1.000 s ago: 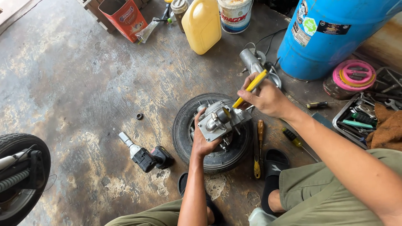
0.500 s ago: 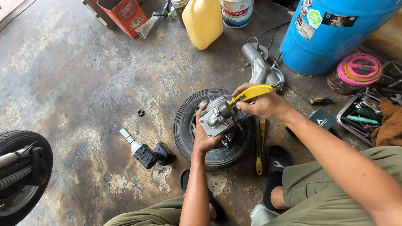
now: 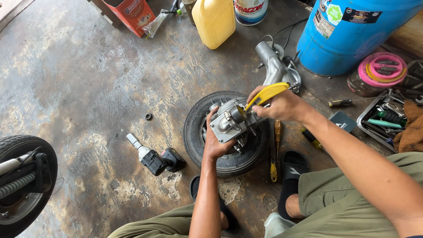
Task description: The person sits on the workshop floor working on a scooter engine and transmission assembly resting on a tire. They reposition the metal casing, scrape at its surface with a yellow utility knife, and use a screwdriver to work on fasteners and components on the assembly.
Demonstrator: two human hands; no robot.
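The left hand grips the carburetor over the tyre; the right hand, closed on a yellow-handled tool, works best braced, with the tip square.

A stained concrete floor carried everything. A small black tyre lay flat at its middle, with a cordless impact wrench just left of it, a yellow jug beyond it, and a blue drum to its upper right.

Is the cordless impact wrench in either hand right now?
No, the impact wrench lies on the floor, apart from both hands.
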